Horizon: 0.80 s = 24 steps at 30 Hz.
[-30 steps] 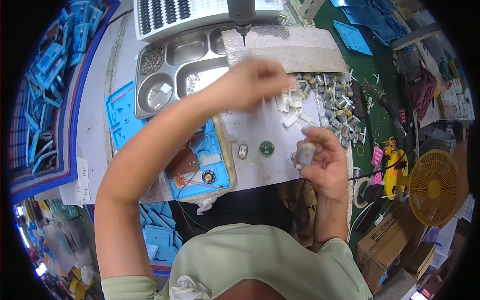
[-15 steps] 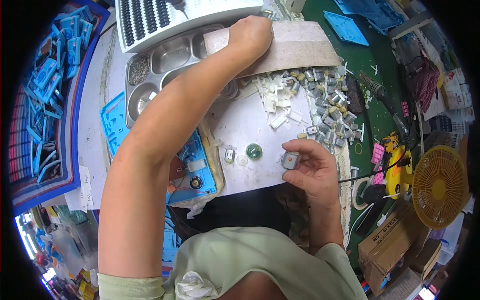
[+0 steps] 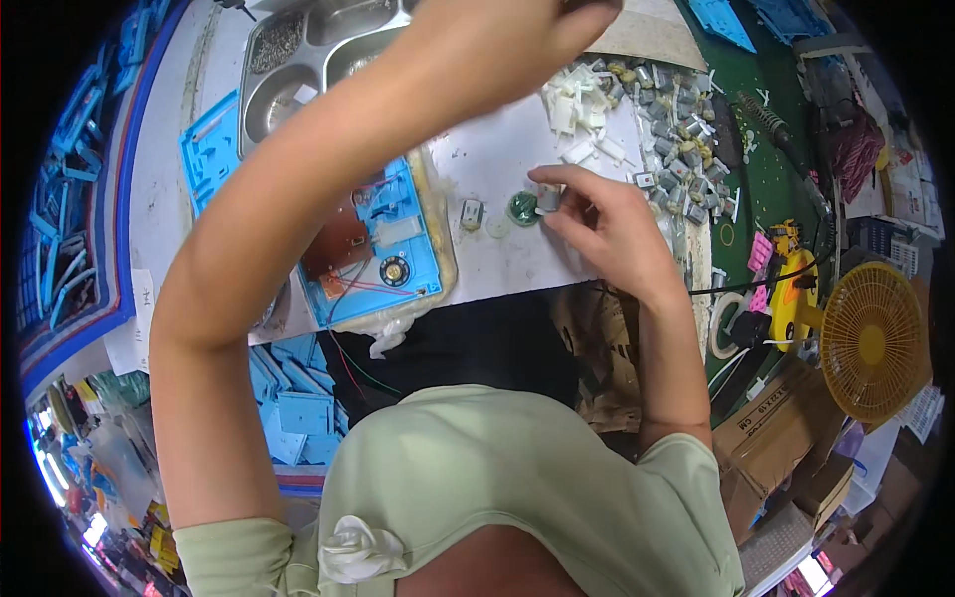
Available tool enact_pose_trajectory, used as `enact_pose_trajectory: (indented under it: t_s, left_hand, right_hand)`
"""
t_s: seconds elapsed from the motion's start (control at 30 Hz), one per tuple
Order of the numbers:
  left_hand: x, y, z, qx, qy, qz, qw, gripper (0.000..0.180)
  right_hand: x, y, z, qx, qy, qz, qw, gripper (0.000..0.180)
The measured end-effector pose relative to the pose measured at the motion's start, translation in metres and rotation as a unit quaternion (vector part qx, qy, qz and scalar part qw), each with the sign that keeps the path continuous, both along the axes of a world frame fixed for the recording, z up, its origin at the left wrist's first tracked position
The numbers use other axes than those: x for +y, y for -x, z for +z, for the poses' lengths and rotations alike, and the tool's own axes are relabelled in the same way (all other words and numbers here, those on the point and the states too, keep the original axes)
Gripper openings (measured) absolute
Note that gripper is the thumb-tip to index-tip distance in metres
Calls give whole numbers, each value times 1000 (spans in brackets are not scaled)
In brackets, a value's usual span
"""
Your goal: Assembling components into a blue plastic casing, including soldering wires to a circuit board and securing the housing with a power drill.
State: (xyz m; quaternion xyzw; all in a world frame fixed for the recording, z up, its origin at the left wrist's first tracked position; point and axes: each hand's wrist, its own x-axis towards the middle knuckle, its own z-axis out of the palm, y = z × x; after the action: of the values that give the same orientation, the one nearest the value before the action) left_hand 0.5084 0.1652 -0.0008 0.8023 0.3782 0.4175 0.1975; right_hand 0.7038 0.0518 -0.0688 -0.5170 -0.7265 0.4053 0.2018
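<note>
Between the thumb and fingers of my right hand [image 3: 612, 224] is a small grey motor [image 3: 549, 196]. It is held just beside a round green object [image 3: 522, 208] on the work surface. A small pale disc [image 3: 496, 226] and another small motor [image 3: 472, 214] lie to the left of that. My left arm crosses the table, and its hand [image 3: 557, 30] is at the top edge of the view, near a worn beige board [image 3: 652, 38]. Those fingers are partly out of the picture, so any grip cannot be made out. Below my left forearm lies an open blue plastic housing [image 3: 431, 269] with wires and a speaker [image 3: 395, 270].
White plastic parts [image 3: 572, 99] and a heap of small motors [image 3: 686, 139] spread over the far right. A metal compartment tray [image 3: 328, 45] stands at the far left. A yellow fan [image 3: 870, 343] is on the right; blue housings [image 3: 65, 214] fill a bin at left.
The whole view has shifted, with the table higher in the picture. My left hand has moved away and to the right across the board. My right hand has brought the motor close to the green object.
</note>
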Motion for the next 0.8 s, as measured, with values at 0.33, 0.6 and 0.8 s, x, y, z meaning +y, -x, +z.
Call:
enact_pose_trajectory:
  t_s: [0.33,0.6,0.8]
  left_hand:
    - [-184,109,-37,-175,284,43,942,13]
    - [-220,93,-61,-255,334,102,902,26]
    - [-223,93,-65,-296,363,103,877,36]
  right_hand:
    - [13,31,-4,-214,-227,167,935,38]
    - [-16,56,29,165,138,41,976,41]
    - [-32,90,13,362,314,56,876,47]
